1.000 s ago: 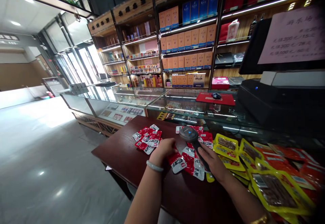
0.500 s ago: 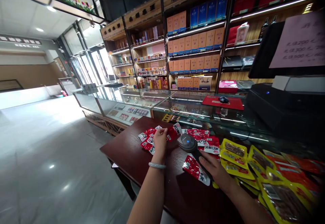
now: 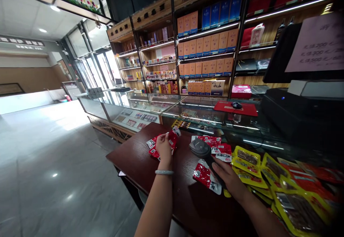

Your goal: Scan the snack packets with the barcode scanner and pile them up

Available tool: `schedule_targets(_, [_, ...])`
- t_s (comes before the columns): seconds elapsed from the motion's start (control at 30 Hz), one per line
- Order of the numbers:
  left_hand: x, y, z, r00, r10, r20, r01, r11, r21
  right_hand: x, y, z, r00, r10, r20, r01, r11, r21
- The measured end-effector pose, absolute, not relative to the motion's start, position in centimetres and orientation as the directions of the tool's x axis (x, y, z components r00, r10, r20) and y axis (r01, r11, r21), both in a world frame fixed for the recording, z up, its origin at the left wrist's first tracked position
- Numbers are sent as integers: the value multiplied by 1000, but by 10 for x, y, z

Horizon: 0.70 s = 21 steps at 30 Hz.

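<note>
My left hand (image 3: 163,146), with a pale bangle on its wrist, pinches a red and white snack packet (image 3: 173,139) over the left pile of similar packets (image 3: 152,144). Its fingertips are partly hidden behind the hand. My right hand (image 3: 227,174) is wrapped round the handle of a dark barcode scanner (image 3: 200,149), whose head points left above the table. Just below the scanner lies a single red packet (image 3: 205,177). Behind it, several more red packets (image 3: 211,142) are spread beside the glass counter.
Yellow snack packets (image 3: 247,158) and orange ones (image 3: 303,176) are heaped on the right. The dark wooden table (image 3: 134,154) meets a glass display counter (image 3: 172,104). A mouse (image 3: 236,105) rests on a red mat (image 3: 248,109), left of a dark monitor (image 3: 282,52).
My left hand has moved left with the red packet, away from the scanner and over the left pile. The blue light on the scanner no longer shows; my right hand has barely shifted.
</note>
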State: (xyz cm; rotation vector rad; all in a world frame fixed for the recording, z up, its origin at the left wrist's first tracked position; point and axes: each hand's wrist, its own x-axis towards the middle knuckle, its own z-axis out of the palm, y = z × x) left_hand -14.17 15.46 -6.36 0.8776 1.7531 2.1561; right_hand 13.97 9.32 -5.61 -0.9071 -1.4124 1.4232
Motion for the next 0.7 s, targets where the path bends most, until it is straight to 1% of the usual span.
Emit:
schedule_targets(0.07, [-150,151,-61,-841,432,326,253,-220,942,142,96,-57,-310,948,69,-153,22,-988])
schedule_targets(0.13, [-151,147,-57,-862,313,398,381,-119,917,144,98,-56,-309,949,64,-189,5,-982])
schedule_targets(0.17, [-149,146,-55,-851,275,447,448,-64,892,145,100,-55,-307,949,68,-199,6,-980])
schedule_targets(0.2, [-145,146,-53,-826,271,494,507,-23,862,147,101,-53,-306,949,75,-206,10,-978])
schedule_targets(0.23, [-139,146,-53,-791,311,527,553,-6,833,148,101,-51,-306,949,81,-214,15,-977])
schedule_targets(0.27, [-132,147,-53,-742,397,541,584,-16,812,148,102,-50,-306,948,88,-219,19,-975])
schedule_targets(0.3, [-123,149,-54,-671,511,536,608,-35,793,149,102,-48,-307,947,95,-224,25,-974])
schedule_targets(0.37, [-104,153,-58,-485,737,471,656,-50,753,149,103,-45,-306,946,111,-230,40,-972])
schedule_targets(0.4, [-94,155,-60,-393,820,416,686,-39,726,149,103,-44,-300,947,116,-232,46,-972])
schedule_targets(0.43, [-84,156,-62,-316,878,358,722,-22,691,149,103,-44,-290,950,119,-234,50,-971])
schedule_targets(0.5, [-66,157,-64,-213,941,262,804,17,594,149,104,-43,-261,958,117,-245,51,-968])
schedule_targets(0.57, [-49,159,-61,-146,971,187,874,38,484,150,106,-43,-232,966,112,-260,49,-964])
schedule_targets(0.63, [-33,162,-57,-118,984,134,918,57,392,152,108,-43,-213,971,108,-278,46,-959])
schedule_targets(0.7, [-18,168,-51,-137,985,104,937,95,336,155,110,-42,-195,975,102,-295,41,-955])
